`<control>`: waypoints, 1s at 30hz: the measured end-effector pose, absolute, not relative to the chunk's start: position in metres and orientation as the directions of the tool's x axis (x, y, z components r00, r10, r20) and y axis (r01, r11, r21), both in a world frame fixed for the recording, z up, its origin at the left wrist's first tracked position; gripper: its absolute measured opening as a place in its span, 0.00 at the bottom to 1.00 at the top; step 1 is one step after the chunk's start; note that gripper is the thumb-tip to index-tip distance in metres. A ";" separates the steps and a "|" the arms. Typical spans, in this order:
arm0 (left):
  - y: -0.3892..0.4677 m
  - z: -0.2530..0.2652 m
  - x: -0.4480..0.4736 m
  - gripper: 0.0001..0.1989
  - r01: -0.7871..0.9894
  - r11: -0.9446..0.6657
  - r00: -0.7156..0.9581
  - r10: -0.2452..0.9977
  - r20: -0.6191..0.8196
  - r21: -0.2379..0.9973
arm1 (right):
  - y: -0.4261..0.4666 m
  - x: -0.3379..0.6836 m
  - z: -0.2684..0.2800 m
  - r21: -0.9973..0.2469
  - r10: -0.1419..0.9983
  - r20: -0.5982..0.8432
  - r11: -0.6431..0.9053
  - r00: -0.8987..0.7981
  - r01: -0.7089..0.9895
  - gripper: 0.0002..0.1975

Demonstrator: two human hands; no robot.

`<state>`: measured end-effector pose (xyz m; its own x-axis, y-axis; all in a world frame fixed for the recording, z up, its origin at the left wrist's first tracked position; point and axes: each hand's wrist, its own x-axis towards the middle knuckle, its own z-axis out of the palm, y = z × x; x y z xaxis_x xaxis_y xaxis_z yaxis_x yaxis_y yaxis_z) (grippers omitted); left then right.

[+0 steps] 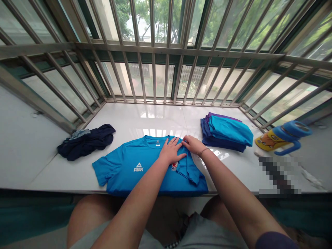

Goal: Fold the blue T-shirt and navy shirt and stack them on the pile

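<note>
A blue T-shirt with a white PEAK logo lies face up on the white sill, its hem hanging past the front edge. The sleeve on the right is folded inward across the chest, partly covering a red and white print. My left hand rests flat on the shirt just below the collar, fingers spread. At the shoulder on the right, my right hand has its fingers curled and closed on the shirt's edge. The other sleeve stays stretched out to the left.
A stack of folded clothes sits at the right rear, beside a yellow and blue bottle. Dark crumpled clothing lies at the left. Metal window bars enclose the white sill. A pixelated dark item lies at right.
</note>
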<state>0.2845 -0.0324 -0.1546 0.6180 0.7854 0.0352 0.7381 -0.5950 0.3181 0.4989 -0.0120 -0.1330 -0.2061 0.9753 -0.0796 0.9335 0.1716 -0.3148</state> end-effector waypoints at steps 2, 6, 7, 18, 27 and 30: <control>-0.032 -0.155 0.284 0.41 0.736 -0.596 0.618 0.785 0.040 0.320 | -0.008 0.501 -0.131 -0.300 0.973 -0.100 0.172 -0.210 0.938 0.11; -0.033 -0.154 0.284 0.39 0.734 -0.595 0.616 0.786 0.049 0.327 | 0.000 0.503 -0.126 -0.278 0.976 -0.118 0.146 -0.185 0.949 0.10; -0.033 -0.154 0.284 0.39 0.734 -0.594 0.615 0.787 0.049 0.329 | 0.002 0.503 -0.125 -0.275 0.979 -0.116 0.132 -0.169 0.953 0.10; -0.033 -0.154 0.283 0.36 0.735 -0.586 0.609 0.792 0.048 0.342 | -0.063 0.512 -0.102 -0.370 1.000 0.011 0.025 -0.023 0.929 0.09; -0.032 -0.159 0.284 0.35 0.731 -0.584 0.602 0.795 0.069 0.352 | -0.210 0.537 -0.106 -0.572 0.956 -0.015 0.233 -0.294 0.786 0.19; -0.032 -0.159 0.283 0.35 0.734 -0.583 0.601 0.796 0.065 0.350 | -0.219 0.537 -0.126 -0.444 0.979 0.049 0.197 -0.196 0.874 0.12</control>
<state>0.2833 -0.0319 -0.1588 0.6013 0.7964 0.0649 0.7338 -0.5826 0.3495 0.5365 -0.2193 -0.1259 -0.1964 0.9793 0.0486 0.8740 0.1973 -0.4441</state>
